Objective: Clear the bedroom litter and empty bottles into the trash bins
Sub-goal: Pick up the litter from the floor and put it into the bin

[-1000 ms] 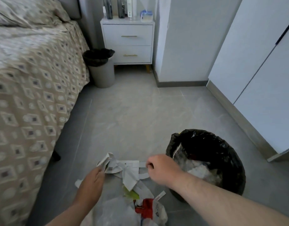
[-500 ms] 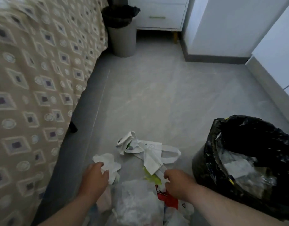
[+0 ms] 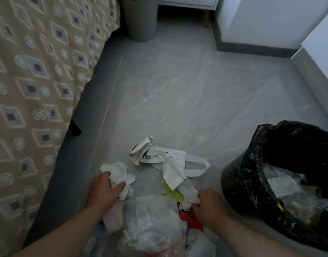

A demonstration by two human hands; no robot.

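Note:
A heap of litter lies on the grey floor in front of me. My left hand (image 3: 104,190) grips a crumpled white paper wad (image 3: 118,170). My right hand (image 3: 208,204) pinches a strip of the white bag with handles (image 3: 170,160), which trails away from me across the floor. Below my hands lie a clear plastic bag (image 3: 152,223), a red wrapper (image 3: 189,217) and a yellow-green scrap (image 3: 173,191). A bin lined with a black bag (image 3: 270,164) stands at the right, holding plastic waste.
The bed with a patterned beige cover (image 3: 35,80) fills the left side, one dark leg (image 3: 74,127) showing. A grey bin (image 3: 139,21) stands at the far end by the white nightstand (image 3: 187,2). White cabinet and wall run along the right.
The view has tilted down and closer. My left hand has closed round the white paper wad, and my right hand has come down to the strip near the red wrapper.

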